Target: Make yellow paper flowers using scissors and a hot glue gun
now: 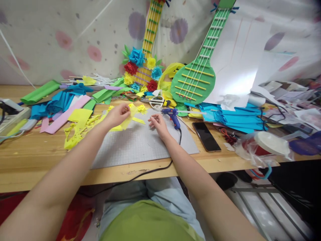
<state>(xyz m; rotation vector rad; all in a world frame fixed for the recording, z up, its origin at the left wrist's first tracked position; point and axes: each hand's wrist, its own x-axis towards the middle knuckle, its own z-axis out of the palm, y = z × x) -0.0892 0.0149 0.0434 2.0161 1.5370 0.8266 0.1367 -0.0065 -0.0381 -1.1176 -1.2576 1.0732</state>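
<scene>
My left hand [118,115] pinches a thin piece of yellow crepe paper [128,119] above the grey cutting mat [140,144]. Opposite it, my right hand [157,124] hovers over the mat with fingers apart and slightly curled, and nothing shows in it. Just beyond those fingers lies a blue hot glue gun [173,117] with a glue stick in its back. Yellow paper flowers [142,109] rest at the mat's far edge. A loose yellow strip [138,121] lies between my hands.
Yellow scraps [75,134] and coloured crepe paper [59,102] cover the left side. A green paper guitar [194,82] and a yellow one [150,36] lean at the back. White-handled scissors [156,102], a phone [206,136] and a bagged cup [265,145] lie rightward. The glue gun's cord [150,170] crosses the front edge.
</scene>
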